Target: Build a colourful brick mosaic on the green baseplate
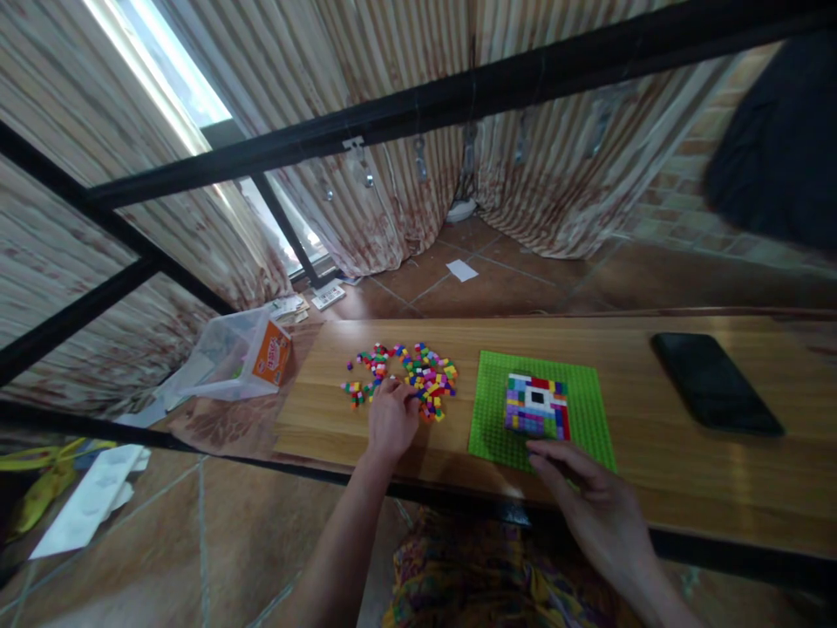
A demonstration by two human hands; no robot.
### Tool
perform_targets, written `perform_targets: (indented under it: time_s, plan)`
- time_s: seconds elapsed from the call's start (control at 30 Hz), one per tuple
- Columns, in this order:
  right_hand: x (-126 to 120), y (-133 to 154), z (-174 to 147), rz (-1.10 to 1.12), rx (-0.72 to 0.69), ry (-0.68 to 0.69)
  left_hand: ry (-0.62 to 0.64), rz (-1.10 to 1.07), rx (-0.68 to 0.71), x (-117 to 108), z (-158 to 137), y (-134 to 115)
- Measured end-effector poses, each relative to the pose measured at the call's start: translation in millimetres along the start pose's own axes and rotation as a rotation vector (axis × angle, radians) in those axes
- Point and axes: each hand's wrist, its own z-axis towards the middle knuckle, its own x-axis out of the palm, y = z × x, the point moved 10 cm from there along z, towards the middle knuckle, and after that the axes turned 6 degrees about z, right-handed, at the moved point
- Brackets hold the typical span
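Your left hand: fingers half curled, tips among loose bricks near the tabletop's left end; grip cannot be told. Your right hand: thumb and forefinger nearly together at the near edge of the green board; any brick between them, cannot tell. Brick block: on that board, nearer its near edge. Phone: toward the right end. Likely risks: your left wrist sweeping bricks off the near edge; your right knuckles nudging the board askew
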Motion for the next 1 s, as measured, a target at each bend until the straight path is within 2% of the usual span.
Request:
perform_targets:
  time_s: [0.23,0.37,0.47,0.57,0.7,0.83,1.0]
  plan:
    - [5.3,1.7,-1.0,-0.032,-0.038,0.021,-0.019,-0.008,0.021,-2.4,1.7,-4.7]
    - [13.2,14.2,-1.1,-0.09,-0.094,0.053,-0.002,0.031,0.027,-2.4,8.0,-12.6]
    - [35.5,35.6,3.1,-0.175,-0.193,0.134,0.024,0.083,0.025,-0.8,13.0,-18.2]
    - [70.1,55.0,14.4,-0.294,-0.318,0.217,0.04,0.129,0.028,0.6,15.7,-23.4]
    - [108.9,55.8,42.3,-0.52,-0.372,0.213,0.064,0.168,0.018,2.8,16.0,-26.0]
    - [133.2,40.8,66.0,-0.688,-0.326,0.242,0.094,0.185,-0.017,5.6,14.8,-22.7]
    - [147.0,25.0,77.3,-0.825,-0.245,0.294,0.106,0.144,-0.036,8.1,14.4,-21.1]
